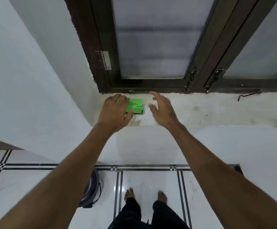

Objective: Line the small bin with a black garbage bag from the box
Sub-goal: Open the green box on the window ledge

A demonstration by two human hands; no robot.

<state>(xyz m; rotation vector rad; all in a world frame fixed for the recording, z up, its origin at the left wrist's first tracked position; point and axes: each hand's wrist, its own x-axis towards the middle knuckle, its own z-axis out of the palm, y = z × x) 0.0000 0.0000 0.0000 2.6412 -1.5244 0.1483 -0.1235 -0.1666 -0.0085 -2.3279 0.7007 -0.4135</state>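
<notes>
Box [135, 106]: green, on stone sill [208, 109] under dark window [151, 47]
Bin [91, 189]: on tiled floor [151, 182], behind left arm
Left hand [114, 111]: spread, over box
Right hand [163, 109]: spread, beside box

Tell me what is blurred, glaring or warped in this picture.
Head view: wide-angle lens bends the window frame and forearms outward; print on the green box is too soft to read; the floor tile shows a pale sheen; the bin is mostly hidden behind the left arm.
</notes>
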